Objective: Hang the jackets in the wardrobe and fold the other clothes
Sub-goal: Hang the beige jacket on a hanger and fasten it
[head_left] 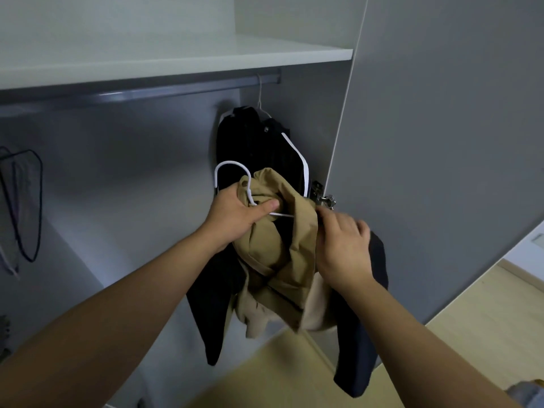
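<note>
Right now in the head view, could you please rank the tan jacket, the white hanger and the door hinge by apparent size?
1. tan jacket
2. white hanger (visible part only, rest hidden)
3. door hinge

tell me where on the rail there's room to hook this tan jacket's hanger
The rail is bare along its middle, between the dark hangers at the left edge and the black jacket at its right end. That end, against the side wall, is crowded. The tan jacket would fit just left of the black one.
</note>
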`<state>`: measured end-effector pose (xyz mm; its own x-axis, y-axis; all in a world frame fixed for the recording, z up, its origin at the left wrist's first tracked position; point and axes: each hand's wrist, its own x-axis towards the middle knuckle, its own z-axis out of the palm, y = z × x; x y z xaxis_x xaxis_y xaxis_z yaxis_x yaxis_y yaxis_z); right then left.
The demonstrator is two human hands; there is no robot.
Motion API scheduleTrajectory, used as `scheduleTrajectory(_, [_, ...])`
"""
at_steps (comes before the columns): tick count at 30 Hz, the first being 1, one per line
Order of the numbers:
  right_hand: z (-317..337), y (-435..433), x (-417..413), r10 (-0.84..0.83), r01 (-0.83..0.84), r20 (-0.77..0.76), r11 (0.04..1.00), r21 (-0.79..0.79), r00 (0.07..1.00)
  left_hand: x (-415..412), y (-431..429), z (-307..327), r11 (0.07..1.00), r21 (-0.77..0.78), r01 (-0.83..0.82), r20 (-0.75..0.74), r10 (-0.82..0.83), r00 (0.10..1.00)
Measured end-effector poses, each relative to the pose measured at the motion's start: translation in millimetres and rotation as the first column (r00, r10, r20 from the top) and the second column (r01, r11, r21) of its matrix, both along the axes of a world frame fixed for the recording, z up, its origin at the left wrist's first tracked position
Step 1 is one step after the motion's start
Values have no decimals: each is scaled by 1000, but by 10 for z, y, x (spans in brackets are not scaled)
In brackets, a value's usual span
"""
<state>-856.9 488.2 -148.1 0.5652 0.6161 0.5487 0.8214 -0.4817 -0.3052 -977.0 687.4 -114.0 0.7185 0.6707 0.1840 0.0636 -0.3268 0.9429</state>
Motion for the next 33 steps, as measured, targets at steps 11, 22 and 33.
scheduleTrajectory(11, [-19, 685, -331, 235, -236, 113, 972, -4, 965, 23, 387, 30, 981, 194, 20, -169, 13, 986])
scheduleTrajectory(22, [-192, 1243, -190, 117, -118, -99, 993, -4, 988, -81, 1012, -131, 845, 527, 93, -294, 79, 952])
scheduleTrajectory(33, [-63, 1674, 164, 51, -25, -256, 995, 100, 965, -490, 960, -457, 662, 593, -458, 135, 480, 867])
